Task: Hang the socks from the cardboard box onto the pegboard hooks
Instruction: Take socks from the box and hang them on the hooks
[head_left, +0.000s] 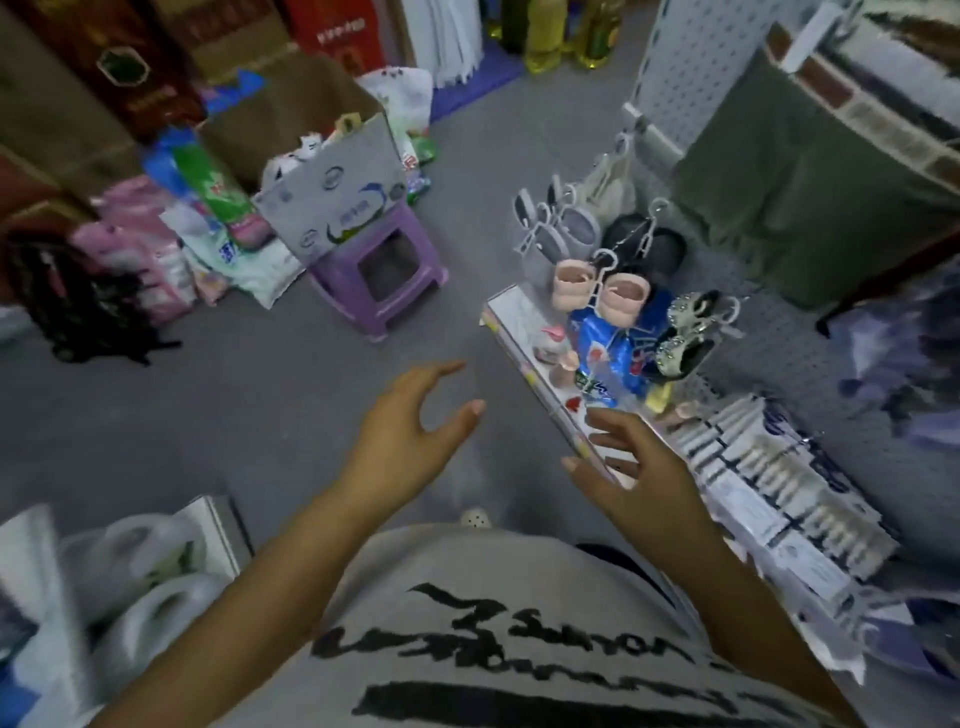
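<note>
Risk here starts with empty hands: the left hand (410, 431) and the right hand (631, 467) both hang spread and holding nothing at the centre of the frame, over bare floor (260, 405). The cardboard box (332, 202) sits well apart from them, at upper centre-left on a purple stool (382, 280), with what look like socks (306, 148) poking above its rim (blur makes them hard to tell apart).

The stool is a small perch for the box. A careless tug on one pair could, I judge, drag the box off it or spill the rest onto the floor.

At right of centre the pegboard (779, 343) already carries several hung pairs (602, 291), crowded close together on their plastic hangers. Threading a new hanger onto a hook there may knock a neighbour loose, and anything that drops would likely land among the small bottles on the shelf (524, 322) just below.

The whole picture is smeared, which suggests the head is turning; reaching while looking away could mean a missed grasp.
</note>
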